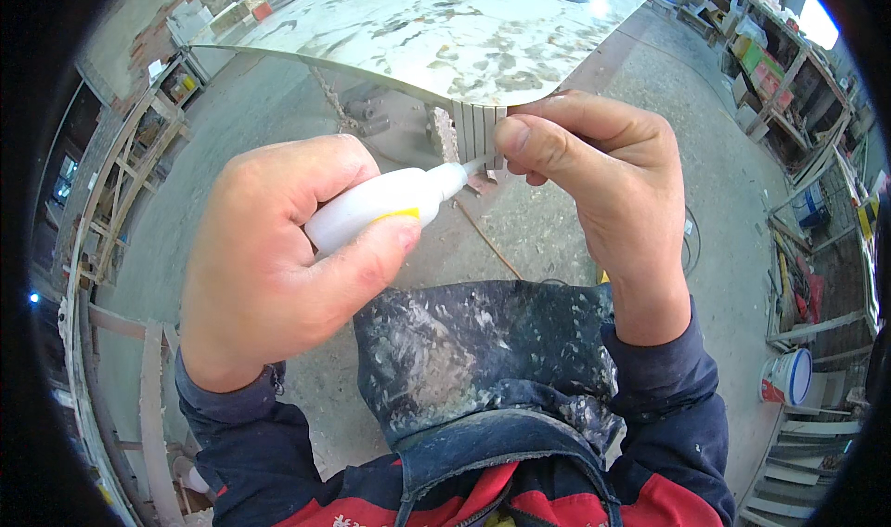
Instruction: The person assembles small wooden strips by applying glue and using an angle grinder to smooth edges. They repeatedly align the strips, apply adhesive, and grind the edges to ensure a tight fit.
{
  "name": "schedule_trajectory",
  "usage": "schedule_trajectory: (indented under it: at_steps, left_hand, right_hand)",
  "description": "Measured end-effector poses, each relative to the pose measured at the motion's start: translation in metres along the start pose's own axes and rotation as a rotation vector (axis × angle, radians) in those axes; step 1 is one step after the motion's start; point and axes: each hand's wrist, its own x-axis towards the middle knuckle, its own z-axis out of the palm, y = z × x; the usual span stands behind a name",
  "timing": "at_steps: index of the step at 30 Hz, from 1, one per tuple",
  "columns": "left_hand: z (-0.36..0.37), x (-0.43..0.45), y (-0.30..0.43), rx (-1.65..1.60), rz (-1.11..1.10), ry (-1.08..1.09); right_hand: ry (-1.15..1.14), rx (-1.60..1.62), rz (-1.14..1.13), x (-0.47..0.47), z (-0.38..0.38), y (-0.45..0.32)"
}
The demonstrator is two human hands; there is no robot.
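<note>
In my left hand is a white plastic squeeze bottle, tilted so that its thin nozzle points up and right. The nozzle tip reaches the lower part of several narrow upright strips set side by side along the slab's rounded corner. My right hand pinches the rightmost strip between thumb and fingers, just under the slab edge. Above both hands spreads a polished stone slab with grey and brown marbling. Whether liquid is leaving the nozzle cannot be seen.
A dark, white-smeared apron covers my front. Wooden racks line the left side. Cluttered shelves and a white bucket stand at the right. Below the slab, a cord lies on the dusty concrete floor.
</note>
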Motion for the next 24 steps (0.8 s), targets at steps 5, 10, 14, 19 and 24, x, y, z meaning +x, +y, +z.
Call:
schedule_trajectory:
  at_steps: [5,10,14,19,24]
  left_hand:
    - [-0.0009,0.0013,0.0033,0.015,-0.002,-0.002]
    - [-0.0022,0.0019,0.0034,0.041,0.012,-0.013]
    - [-0.0034,0.0028,0.0017,0.033,0.023,-0.022]
    - [-0.0047,0.0040,0.0015,0.012,0.009,-0.038]
    - [-0.0055,0.0041,0.0035,0.023,-0.006,-0.039]
  right_hand:
    - [0.006,-0.008,-0.005,-0.0009,0.0005,-0.0007]
    - [0.006,-0.002,-0.004,-0.0014,0.0008,-0.0025]
    - [0.001,-0.025,-0.004,-0.0011,0.0003,-0.0030]
    - [-0.005,-0.009,-0.014,-0.0006,0.0006,-0.0026]
    - [-0.015,0.014,-0.014,-0.0003,0.0000,-0.0029]
